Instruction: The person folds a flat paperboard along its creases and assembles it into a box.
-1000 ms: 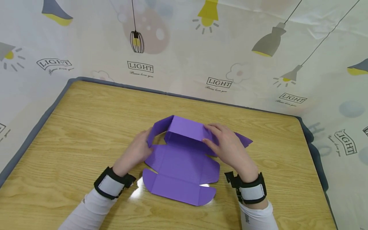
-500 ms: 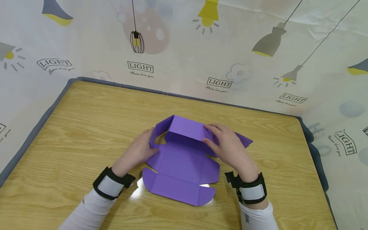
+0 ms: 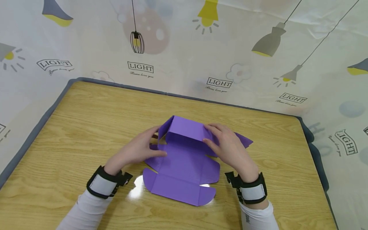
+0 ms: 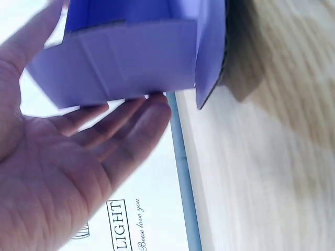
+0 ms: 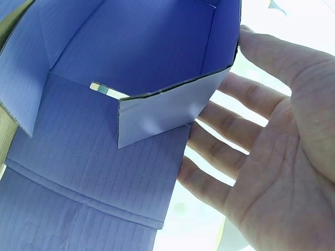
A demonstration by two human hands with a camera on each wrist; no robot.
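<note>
A purple cardboard box, partly folded, lies in the middle of the table; its far panels stand up and its near flaps lie flat. My left hand is at its left side. The fingers are nearly straight and touch the outside of the raised left flap, while the thumb reaches apart over the inner panel. At the far right, my right hand holds the raised panel with thumb and fingers. In the right wrist view the right fingers rest along the cardboard's outer face.
The wood-grain table has a dark grey border along its edges. Behind and beside it hangs a white sheet printed with lamps. A black wrist strap is on each forearm, over white sleeves.
My left hand has moved right, and the left flap has swung inward toward the raised panel with it. The left thumb now reaches further over the box. My right hand stays put.
</note>
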